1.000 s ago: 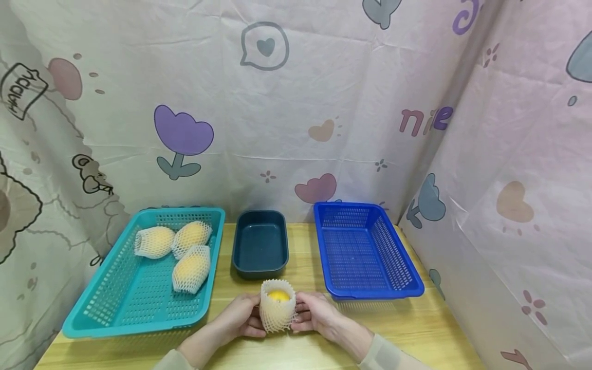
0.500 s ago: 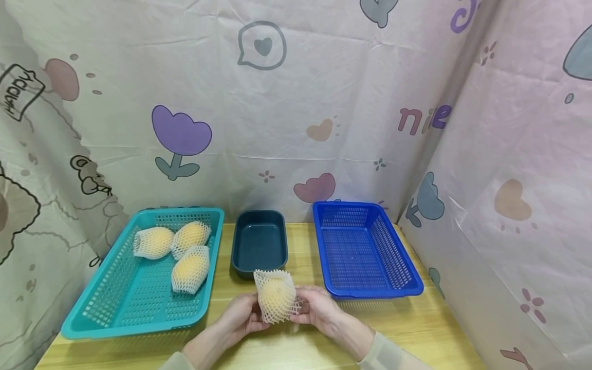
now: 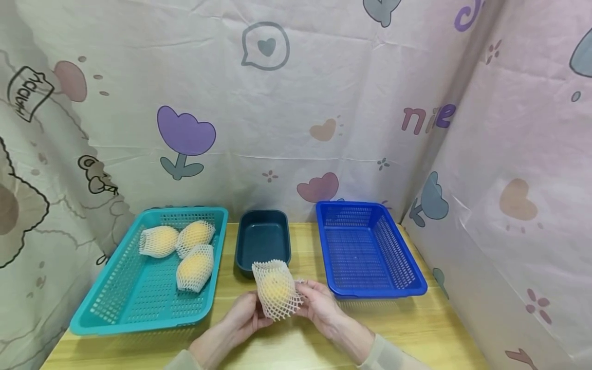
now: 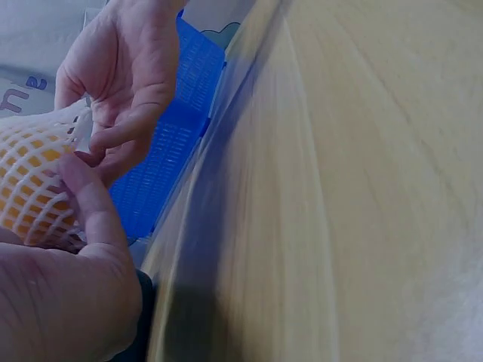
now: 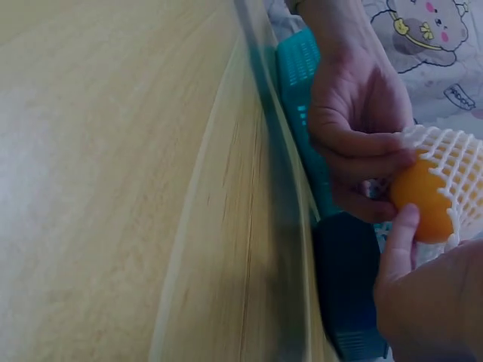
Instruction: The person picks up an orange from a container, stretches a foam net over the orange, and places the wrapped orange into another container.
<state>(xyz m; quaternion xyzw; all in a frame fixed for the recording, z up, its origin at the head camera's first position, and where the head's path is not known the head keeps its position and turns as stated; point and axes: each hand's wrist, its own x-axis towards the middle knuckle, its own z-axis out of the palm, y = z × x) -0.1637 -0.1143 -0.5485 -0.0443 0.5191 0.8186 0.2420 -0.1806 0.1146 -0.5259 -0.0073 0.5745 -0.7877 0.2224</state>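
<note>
An orange [image 5: 425, 200] sits in a white foam net sleeve [image 3: 276, 290] between both hands, above the table's front. Its bare end shows at the sleeve's opening in the right wrist view. My left hand [image 3: 241, 317] grips the netted orange from the left, fingers curled against it. On the other side my right hand [image 3: 322, 311] holds the sleeve's edge, its thumb [image 5: 402, 234] against the bare fruit. Part of the fingers is hidden behind the net. Several netted yellow-orange fruits, three of them, lie in the teal basket [image 3: 139, 324] at left, one being a netted fruit [image 3: 195, 268].
A dark teal tray [image 3: 262, 244] stands behind the hands, at the middle of the wooden table [image 3: 282, 349]. To the right is a blue basket [image 3: 376, 295] with no fruit visible in it. A printed curtain [image 3: 277, 118] hangs at the back and sides.
Both hands have raised the netted orange slightly, away from the body, and tipped it. Its sleeve's upper opening no longer faces the head camera. The baskets and tray stay put.
</note>
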